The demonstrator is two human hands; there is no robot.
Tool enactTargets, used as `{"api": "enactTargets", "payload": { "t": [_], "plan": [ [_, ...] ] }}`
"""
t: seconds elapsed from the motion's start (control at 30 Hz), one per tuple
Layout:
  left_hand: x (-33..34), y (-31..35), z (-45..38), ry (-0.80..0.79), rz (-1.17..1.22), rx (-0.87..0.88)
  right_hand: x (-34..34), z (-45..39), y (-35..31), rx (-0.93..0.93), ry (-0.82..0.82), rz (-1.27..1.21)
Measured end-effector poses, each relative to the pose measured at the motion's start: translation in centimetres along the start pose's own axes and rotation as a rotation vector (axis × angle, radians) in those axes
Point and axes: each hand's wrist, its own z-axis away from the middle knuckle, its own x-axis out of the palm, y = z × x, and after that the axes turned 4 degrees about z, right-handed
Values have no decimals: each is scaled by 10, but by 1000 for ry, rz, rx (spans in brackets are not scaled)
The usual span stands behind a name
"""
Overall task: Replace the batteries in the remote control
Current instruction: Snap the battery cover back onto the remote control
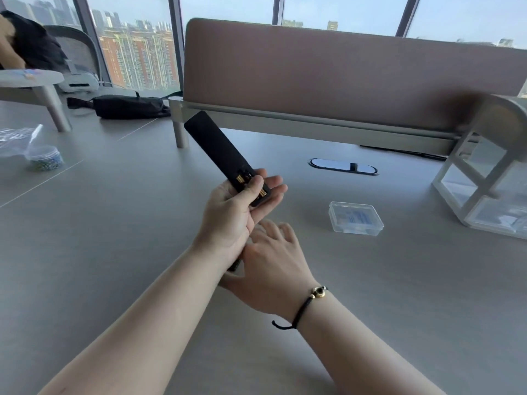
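So I've got the black remote control (218,155) up off the desk (399,280) in the left hand (231,215), fingers under it and thumb pressed over the open battery bay, where the gold-ended batteries (251,185) show. The right hand (271,266) sits just below the left wrist with fingers loosely spread; something dark pokes out beside it, can't tell if it's gripped. A clear plastic case (355,218) lies to the right.
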Motion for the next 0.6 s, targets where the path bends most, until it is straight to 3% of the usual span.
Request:
{"api": "enactTargets", "payload": {
  "t": [0.17, 0.33, 0.47, 0.6],
  "plan": [
    [-1, 5, -1, -1, 21, -8, 17, -8, 0, -61, 8, -13],
    [0, 6, 0, -11, 56, -30, 21, -9, 8, -101, 27, -208],
    [0, 7, -2, 22, 82, -17, 14, -8, 12, -173, -12, -152],
    [-4, 9, -7, 74, 116, -3, -5, 2, 35, -177, 155, -163]
  ]
}}
